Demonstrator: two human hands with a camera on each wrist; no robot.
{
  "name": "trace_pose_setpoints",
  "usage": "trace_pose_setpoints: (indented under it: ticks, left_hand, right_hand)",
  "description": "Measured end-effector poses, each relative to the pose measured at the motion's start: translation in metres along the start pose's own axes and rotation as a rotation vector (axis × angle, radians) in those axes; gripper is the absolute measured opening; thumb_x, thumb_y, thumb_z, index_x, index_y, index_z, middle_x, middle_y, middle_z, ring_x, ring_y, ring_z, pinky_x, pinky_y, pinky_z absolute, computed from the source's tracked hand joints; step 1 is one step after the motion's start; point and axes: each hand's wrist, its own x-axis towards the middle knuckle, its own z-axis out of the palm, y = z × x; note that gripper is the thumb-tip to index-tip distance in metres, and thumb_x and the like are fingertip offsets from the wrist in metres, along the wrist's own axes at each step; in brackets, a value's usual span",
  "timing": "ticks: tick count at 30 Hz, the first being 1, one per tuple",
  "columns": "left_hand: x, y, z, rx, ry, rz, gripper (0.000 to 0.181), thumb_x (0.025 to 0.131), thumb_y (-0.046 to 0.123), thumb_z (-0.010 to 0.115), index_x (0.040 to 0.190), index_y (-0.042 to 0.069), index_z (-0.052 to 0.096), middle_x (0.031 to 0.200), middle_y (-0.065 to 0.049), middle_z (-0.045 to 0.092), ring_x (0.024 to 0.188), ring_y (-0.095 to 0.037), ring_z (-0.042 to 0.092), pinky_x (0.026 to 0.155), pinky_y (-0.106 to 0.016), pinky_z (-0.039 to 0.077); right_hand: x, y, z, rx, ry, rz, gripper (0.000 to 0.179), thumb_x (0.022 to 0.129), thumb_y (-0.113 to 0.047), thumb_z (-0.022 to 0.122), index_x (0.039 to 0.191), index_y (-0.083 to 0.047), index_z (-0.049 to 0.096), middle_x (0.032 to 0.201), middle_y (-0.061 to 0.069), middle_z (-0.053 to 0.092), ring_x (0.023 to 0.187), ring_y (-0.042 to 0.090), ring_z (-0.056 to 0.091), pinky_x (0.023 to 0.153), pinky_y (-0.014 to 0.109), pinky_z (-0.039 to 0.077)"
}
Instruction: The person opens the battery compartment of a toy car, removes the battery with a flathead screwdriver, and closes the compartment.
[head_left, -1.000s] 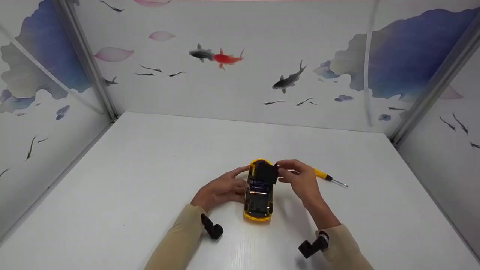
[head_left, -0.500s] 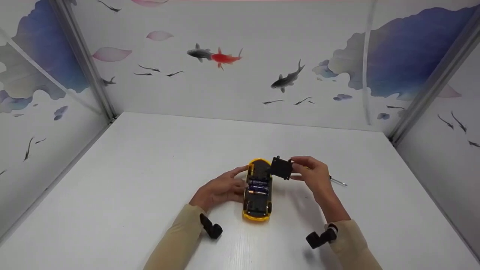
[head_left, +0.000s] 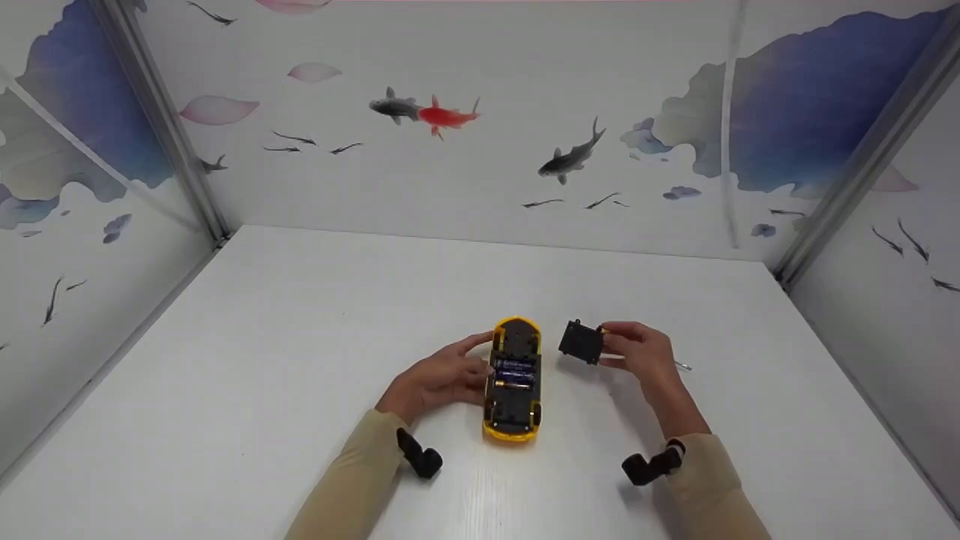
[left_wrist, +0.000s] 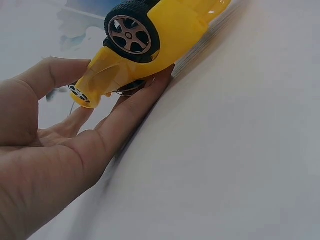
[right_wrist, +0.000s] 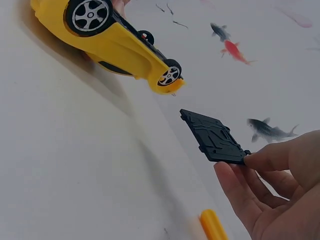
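Note:
A yellow toy car [head_left: 514, 412] lies upside down on the table, its black underside showing an uncovered battery compartment. Several dark blue batteries [head_left: 514, 373] sit side by side in it. My left hand [head_left: 442, 379] grips the car from the left; in the left wrist view, the thumb [left_wrist: 65, 74] is at one end and the fingers reach under the body. To the right, my right hand [head_left: 641, 352] pinches a flat black battery cover [head_left: 582, 342] by its edge. The right wrist view shows the cover [right_wrist: 215, 137] raised off the table, apart from the car [right_wrist: 120, 50].
A screwdriver lies on the white table [head_left: 360, 300] behind my right hand. Only its metal tip [head_left: 683, 366] shows in the head view, and its yellow handle [right_wrist: 213, 225] in the right wrist view. Walls printed with fish surround the table.
My right hand has lifted the battery cover off the car's underside and carried it to the right, uncovering the compartment. The left hand keeps its hold on the car.

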Motion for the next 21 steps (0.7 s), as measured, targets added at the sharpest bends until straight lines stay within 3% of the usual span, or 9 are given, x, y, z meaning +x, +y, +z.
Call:
trace_pose_setpoints:
  ticks: [5,13,21]
  left_hand:
    - [0.001,0.000,0.000,0.000,0.004,-0.007,0.081,0.089,0.000,0.060,0.158,0.027,0.029,0.137,-0.023,0.059,0.110,-0.029,0.067,0.092,-0.047,0.058]
    - [0.002,0.001,0.000,0.003,-0.001,-0.004,0.081,0.089,0.000,0.062,0.158,0.028,0.030,0.139,-0.023,0.058,0.117,-0.032,0.065,0.097,-0.049,0.056]
    - [0.001,0.000,-0.001,0.003,-0.007,-0.006,0.082,0.088,0.000,0.062,0.158,0.027,0.030,0.138,-0.025,0.057,0.117,-0.033,0.065,0.097,-0.049,0.056]
  right_hand:
    - [0.005,0.009,-0.003,-0.008,-0.016,0.044,0.035,0.101,-0.011,0.058,0.134,0.001,0.058,0.125,0.014,0.063,0.093,0.009,0.067,0.080,0.022,0.061]
    - [0.010,0.016,-0.005,-0.041,-0.018,0.101,0.039,0.100,-0.008,0.057,0.138,0.003,0.055,0.142,0.025,0.052,0.095,0.013,0.066,0.077,0.021,0.060]
    - [0.010,0.021,-0.008,-0.098,0.003,0.135,0.037,0.100,-0.009,0.057,0.135,0.004,0.058,0.140,0.026,0.053,0.085,0.010,0.066,0.074,0.020,0.060]
